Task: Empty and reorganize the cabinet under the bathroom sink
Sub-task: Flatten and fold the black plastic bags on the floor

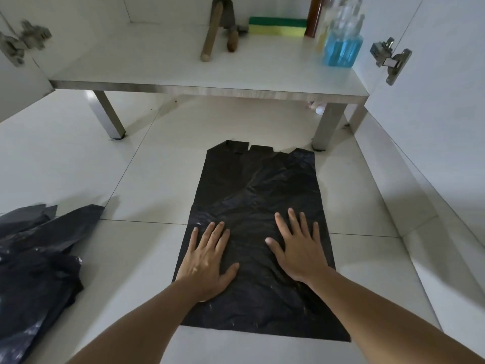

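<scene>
A black plastic bag (259, 185) lies spread flat on the tiled floor in front of the open cabinet. My left hand (208, 258) presses flat on its lower left part, fingers straight. My right hand (299, 245) lies flat on its lower right part, fingers spread. The white cabinet shelf (157, 64) holds a wooden handle (211, 35), a second short wooden-handled tool (232, 39), a green and yellow sponge (277, 26), a brown bottle (315, 17) and blue-liquid bottles (342, 48).
A heap of crumpled black plastic bags (34, 266) lies on the floor at the left. Both cabinet doors stand open, with metal hinges at the left (23, 40) and the right (391, 57). Steel legs (325, 127) hold the cabinet above the floor.
</scene>
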The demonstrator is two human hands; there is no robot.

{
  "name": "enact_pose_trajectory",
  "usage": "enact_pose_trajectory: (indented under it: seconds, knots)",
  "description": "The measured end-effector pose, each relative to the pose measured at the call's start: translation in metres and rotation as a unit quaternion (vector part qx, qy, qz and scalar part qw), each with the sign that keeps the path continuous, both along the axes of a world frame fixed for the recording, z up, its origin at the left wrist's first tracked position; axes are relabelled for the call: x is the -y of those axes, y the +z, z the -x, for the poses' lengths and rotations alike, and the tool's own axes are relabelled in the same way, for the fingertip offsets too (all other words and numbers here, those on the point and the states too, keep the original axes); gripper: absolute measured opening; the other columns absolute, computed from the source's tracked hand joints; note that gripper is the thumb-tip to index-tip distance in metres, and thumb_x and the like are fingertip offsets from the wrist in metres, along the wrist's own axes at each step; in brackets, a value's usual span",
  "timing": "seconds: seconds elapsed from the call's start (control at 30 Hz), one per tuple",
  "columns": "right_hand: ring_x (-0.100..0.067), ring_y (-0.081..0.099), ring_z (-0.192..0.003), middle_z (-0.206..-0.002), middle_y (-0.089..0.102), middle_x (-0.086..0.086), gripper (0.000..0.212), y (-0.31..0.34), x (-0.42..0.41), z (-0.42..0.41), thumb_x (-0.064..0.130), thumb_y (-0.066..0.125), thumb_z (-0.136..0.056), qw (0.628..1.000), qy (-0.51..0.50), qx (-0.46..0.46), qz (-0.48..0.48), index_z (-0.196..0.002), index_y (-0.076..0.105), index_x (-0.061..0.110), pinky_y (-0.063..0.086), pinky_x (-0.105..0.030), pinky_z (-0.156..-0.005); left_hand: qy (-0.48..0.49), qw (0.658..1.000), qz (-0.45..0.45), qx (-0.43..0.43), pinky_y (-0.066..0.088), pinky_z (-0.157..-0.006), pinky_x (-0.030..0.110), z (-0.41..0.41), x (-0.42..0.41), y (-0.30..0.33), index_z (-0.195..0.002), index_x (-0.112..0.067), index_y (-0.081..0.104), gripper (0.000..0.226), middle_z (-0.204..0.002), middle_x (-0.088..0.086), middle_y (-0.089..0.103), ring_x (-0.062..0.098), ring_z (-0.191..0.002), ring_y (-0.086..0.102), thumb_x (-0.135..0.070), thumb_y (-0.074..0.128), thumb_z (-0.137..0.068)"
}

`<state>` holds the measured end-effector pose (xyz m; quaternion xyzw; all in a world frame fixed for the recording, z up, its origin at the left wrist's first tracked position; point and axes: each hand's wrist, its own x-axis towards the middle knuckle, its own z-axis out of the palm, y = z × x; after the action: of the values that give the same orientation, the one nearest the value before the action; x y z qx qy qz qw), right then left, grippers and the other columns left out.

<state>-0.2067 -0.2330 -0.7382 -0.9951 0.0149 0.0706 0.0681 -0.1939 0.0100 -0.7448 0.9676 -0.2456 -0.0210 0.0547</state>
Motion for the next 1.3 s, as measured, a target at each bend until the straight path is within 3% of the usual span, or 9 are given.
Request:
enact_pose_trajectory:
  seconds: [0.13, 0.27, 0.4, 0.53, 0.6, 0.7, 1.03, 1.17, 1.3]
  knots:
    - [-0.029, -0.016, -0.150, -0.164, -0.013, -0.003, 0.077, -0.008, -0.002, 0.005, 0.073, 0.002, -0.091, 1.000, 0.005, -0.014, 0.026, -0.155, -0.009, 0.032, -0.008, -0.053, -0.120, 0.026, 0.999, 0.025, 0.024, 0.007, -0.121, 0.046, -0.020, 0.019, 0.019, -0.138, -0.015, 0.045, 0.072, -0.147, 0.007, 0.040, 0.027, -0.142, 0.027, -0.062, 0.022, -0.088]
    - [-0.035, 0.019, -0.149, -0.161, 0.024, -0.011, 0.080, -0.010, -0.010, 0.035, 0.074, 0.017, -0.092, 0.998, -0.012, 0.055, 0.026, -0.154, 0.030, 0.025, 0.011, -0.056, -0.119, 0.036, 0.999, -0.004, -0.019, -0.009, -0.121, 0.044, -0.035, 0.028, 0.018, -0.155, -0.019, 0.004, 0.085, -0.163, 0.003, -0.007, 0.021, -0.149, -0.013, -0.070, -0.001, -0.088]
    - [-0.036, 0.047, -0.130, -0.130, 0.057, -0.014, 0.062, -0.005, -0.016, 0.053, 0.065, 0.049, -0.079, 0.991, -0.041, 0.129, -0.002, -0.112, 0.065, 0.015, 0.030, -0.061, -0.109, 0.042, 0.997, -0.034, -0.055, -0.013, -0.119, 0.047, -0.035, 0.023, 0.006, -0.153, -0.025, -0.015, 0.085, -0.159, 0.001, -0.024, 0.020, -0.145, -0.025, -0.072, -0.009, -0.082]
    - [-0.032, 0.023, -0.146, -0.150, 0.038, -0.010, 0.058, 0.005, -0.007, 0.010, 0.062, 0.041, -0.087, 0.991, -0.049, 0.121, -0.008, -0.126, 0.055, 0.021, 0.012, -0.057, -0.119, 0.035, 0.997, -0.055, -0.045, -0.012, -0.118, 0.050, -0.028, 0.020, 0.003, -0.151, -0.028, -0.018, 0.085, -0.158, 0.001, -0.025, 0.023, -0.145, -0.027, -0.074, -0.010, -0.080]
    - [-0.029, -0.001, -0.152, -0.165, 0.007, -0.005, 0.070, 0.004, 0.002, -0.020, 0.066, 0.025, -0.094, 0.998, -0.008, 0.052, -0.024, -0.153, 0.026, 0.028, -0.002, -0.054, -0.120, 0.040, 0.997, -0.051, -0.042, -0.011, -0.117, 0.055, -0.028, 0.020, 0.001, -0.152, -0.030, -0.016, 0.087, -0.159, 0.000, -0.024, 0.028, -0.145, -0.026, -0.077, -0.011, -0.078]
    - [-0.026, -0.016, -0.150, -0.165, -0.012, 0.002, 0.073, -0.002, 0.020, -0.053, 0.073, 0.009, -0.091, 0.999, 0.003, -0.031, -0.017, -0.155, -0.006, 0.040, -0.008, -0.056, -0.119, 0.049, 0.998, -0.037, -0.034, -0.008, -0.116, 0.060, -0.028, 0.018, -0.002, -0.154, -0.031, -0.007, 0.090, -0.161, -0.001, -0.016, 0.032, -0.146, -0.020, -0.081, -0.007, -0.079]
    - [-0.031, -0.019, -0.149, -0.162, -0.024, 0.003, 0.079, 0.017, 0.062, -0.137, 0.076, 0.017, -0.091, 0.976, -0.158, -0.151, -0.020, -0.154, -0.012, 0.038, -0.005, -0.062, -0.116, 0.058, 0.998, -0.034, -0.011, 0.008, -0.114, 0.063, -0.027, 0.018, -0.009, -0.155, -0.025, 0.015, 0.084, -0.162, 0.005, 0.009, 0.037, -0.148, 0.004, -0.077, 0.015, -0.089]
    - [-0.037, 0.011, -0.148, -0.163, 0.004, -0.012, 0.090, 0.030, 0.059, -0.157, 0.071, 0.048, -0.087, 0.951, -0.298, -0.065, -0.051, -0.155, 0.013, 0.022, 0.019, -0.055, -0.114, 0.077, 0.996, -0.031, -0.010, 0.016, -0.110, 0.066, -0.027, 0.019, -0.011, -0.152, -0.023, 0.028, 0.083, -0.160, 0.008, 0.021, 0.041, -0.146, 0.016, -0.077, 0.023, -0.088]
    - [-0.035, 0.047, -0.125, -0.138, 0.045, -0.015, 0.073, 0.042, 0.060, -0.177, 0.031, 0.073, -0.084, 0.898, -0.400, 0.014, -0.184, -0.141, 0.031, 0.011, 0.043, -0.044, -0.100, 0.094, 0.995, -0.025, -0.013, 0.020, -0.108, 0.069, -0.024, 0.020, -0.013, -0.151, -0.023, 0.031, 0.084, -0.159, 0.009, 0.025, 0.042, -0.145, 0.018, -0.077, 0.024, -0.087]
